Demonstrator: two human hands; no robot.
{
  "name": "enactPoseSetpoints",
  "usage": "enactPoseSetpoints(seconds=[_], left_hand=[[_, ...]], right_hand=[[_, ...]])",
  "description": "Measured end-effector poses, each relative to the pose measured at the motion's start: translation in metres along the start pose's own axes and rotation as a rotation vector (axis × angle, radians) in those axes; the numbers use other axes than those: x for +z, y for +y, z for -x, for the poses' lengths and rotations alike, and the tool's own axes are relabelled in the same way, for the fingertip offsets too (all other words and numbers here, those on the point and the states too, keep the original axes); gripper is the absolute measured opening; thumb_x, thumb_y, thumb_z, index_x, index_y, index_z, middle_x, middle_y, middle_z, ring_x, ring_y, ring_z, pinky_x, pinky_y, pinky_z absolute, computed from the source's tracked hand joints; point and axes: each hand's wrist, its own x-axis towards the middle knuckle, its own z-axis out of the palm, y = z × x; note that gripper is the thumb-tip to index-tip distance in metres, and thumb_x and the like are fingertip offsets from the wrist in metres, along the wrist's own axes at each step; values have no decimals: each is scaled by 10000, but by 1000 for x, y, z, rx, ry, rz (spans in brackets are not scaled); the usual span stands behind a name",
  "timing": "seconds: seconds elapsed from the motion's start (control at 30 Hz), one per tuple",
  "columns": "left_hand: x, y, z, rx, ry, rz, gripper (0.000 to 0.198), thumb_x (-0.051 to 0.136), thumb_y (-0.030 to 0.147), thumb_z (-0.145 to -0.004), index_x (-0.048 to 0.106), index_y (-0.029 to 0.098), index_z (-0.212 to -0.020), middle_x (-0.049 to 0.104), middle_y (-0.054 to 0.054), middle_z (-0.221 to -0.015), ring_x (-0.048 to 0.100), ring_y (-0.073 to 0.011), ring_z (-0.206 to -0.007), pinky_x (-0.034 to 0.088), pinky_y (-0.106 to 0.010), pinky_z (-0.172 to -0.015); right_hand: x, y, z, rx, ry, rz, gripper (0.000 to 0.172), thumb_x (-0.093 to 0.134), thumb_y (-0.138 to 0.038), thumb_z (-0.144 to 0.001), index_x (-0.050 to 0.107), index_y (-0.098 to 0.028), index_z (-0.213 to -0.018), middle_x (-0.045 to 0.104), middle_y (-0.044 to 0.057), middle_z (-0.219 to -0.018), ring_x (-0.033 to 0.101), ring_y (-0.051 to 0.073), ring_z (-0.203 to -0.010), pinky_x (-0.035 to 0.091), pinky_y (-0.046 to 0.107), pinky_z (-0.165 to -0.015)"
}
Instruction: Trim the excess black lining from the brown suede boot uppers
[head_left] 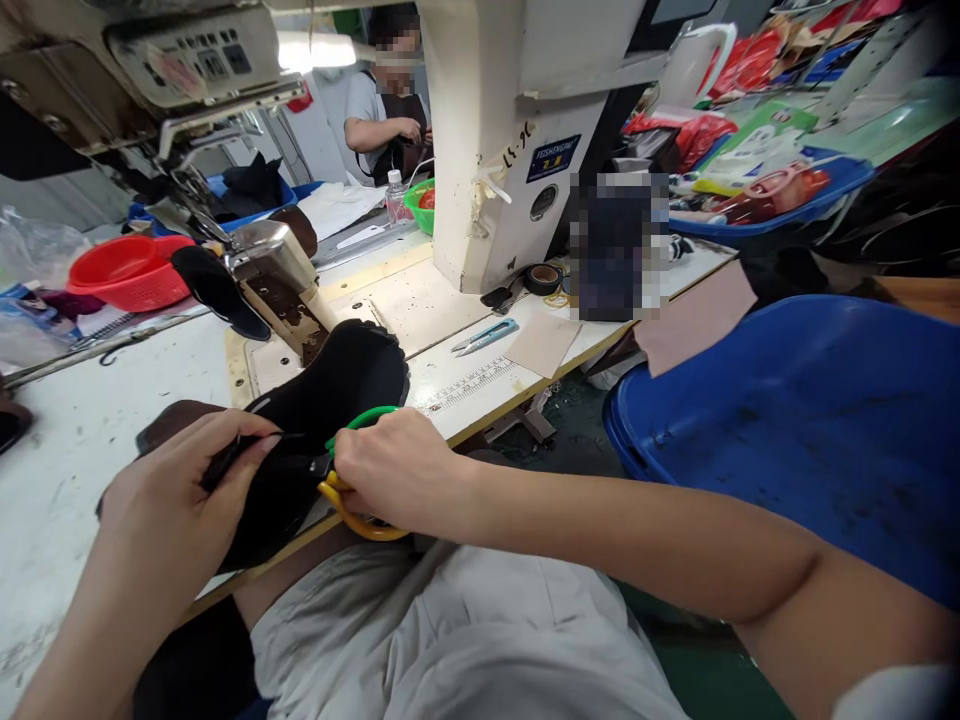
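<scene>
My left hand (184, 500) pinches the edge of a black fabric piece (337, 375), which looks like a shoe upper and drapes over the table's front edge. In my right hand (405, 470) is a pair of scissors (352, 515) with one green and one yellow handle loop. Their blades point left toward the pinched edge, mostly hidden against the black cloth. Just beyond the piece stands the sewing machine's post bed (274, 265), and another black part (217, 290) hangs at its left side. The machine head (187, 70) is above.
Thread snips (486, 337) and a beige scrap (544, 342) lie on the table by a printed ruler. A tape roll (543, 278) sits near the machine column (480, 150). Blue tubs (795, 420) stand at right; a red basket (131, 272) is at left. Another person (386, 110) sits behind.
</scene>
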Motion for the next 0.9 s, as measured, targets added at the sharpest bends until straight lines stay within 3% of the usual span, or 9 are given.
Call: enactPoseSetpoints(seconds=[0.1, 0.17, 0.3, 0.37, 0.43, 0.53, 0.67, 0.77, 0.9], left_hand=[[3, -1, 6, 98, 81, -44, 244, 450, 416, -987, 655, 285, -1010, 718, 20, -1043, 663, -169, -856, 492, -282, -716], [7, -6, 20, 288, 117, -170, 256, 402, 314, -1021, 654, 274, -1044, 657, -24, -1328, 663, -226, -1131, 535, -345, -879], [21, -25, 58, 588, 22, -452, 364, 354, 139, -963, 716, 179, -975, 317, -142, -1658, 345, -435, -1498, 360, -662, -1163], [29, -31, 69, 509, 39, -474, 321, 416, 175, -979, 728, 144, -910, 352, -177, -1634, 480, -442, -1402, 499, -586, -1048], [35, -32, 72, 373, 96, -474, 299, 490, 224, -997, 716, 147, -818, 532, -136, -1520, 699, -330, -1107, 583, -403, -767], [40, -28, 64, 272, 147, -555, 371, 502, 219, -1005, 665, 142, -681, 687, -65, -1339, 700, -177, -696, 449, -319, -501], [39, -21, 54, 248, 99, -605, 318, 447, 234, -1033, 734, 122, -954, 508, -112, -1547, 727, -205, -826, 420, -317, -471], [34, -20, 51, 277, 21, -567, 425, 424, 229, -1030, 692, 156, -709, 384, -103, -1633, 732, -210, -910, 444, -305, -498], [29, -25, 46, 342, -84, -568, 477, 427, 180, -982, 587, 173, -532, 485, -74, -1571, 723, -200, -845, 444, -300, -476]], right_hand=[[1, -5, -10, -16, -56, -23, 51, 665, -116, -880, 690, -140, -842, 724, 75, -811, 709, 243, -752, 403, 306, -520], [1, -4, -15, -3, -108, -48, 46, 677, -166, -908, 709, -139, -890, 739, 89, -859, 718, 258, -789, 411, 310, -529], [3, 10, -21, 16, -197, -85, 286, 735, -435, -935, 735, -151, -968, 752, 106, -904, 728, 277, -826, 414, 310, -554], [2, 20, -24, 17, -231, -103, 362, 731, -511, -926, 747, -153, -975, 749, 106, -866, 726, 281, -815, 398, 303, -553], [-2, 32, -26, 18, -253, -117, 389, 737, -525, -898, 759, -145, -980, 747, 115, -850, 718, 283, -796, 374, 300, -543], [-12, 48, -23, 21, -270, -82, 354, 741, -476, -852, 774, -138, -953, 750, 126, -857, 695, 267, -754, 333, 298, -543], [-25, 67, -9, -23, -295, 42, 297, 714, -432, -872, 756, -140, -907, 733, 111, -774, 658, 233, -678, 250, 304, -535], [-27, 76, -1, -77, -257, 111, 280, 707, -423, -889, 734, -147, -928, 712, 87, -711, 632, 216, -629, 198, 307, -536], [-24, 78, -2, -128, -209, 139, 307, 707, -443, -871, 717, -149, -961, 705, 76, -700, 627, 216, -618, 174, 308, -533]])
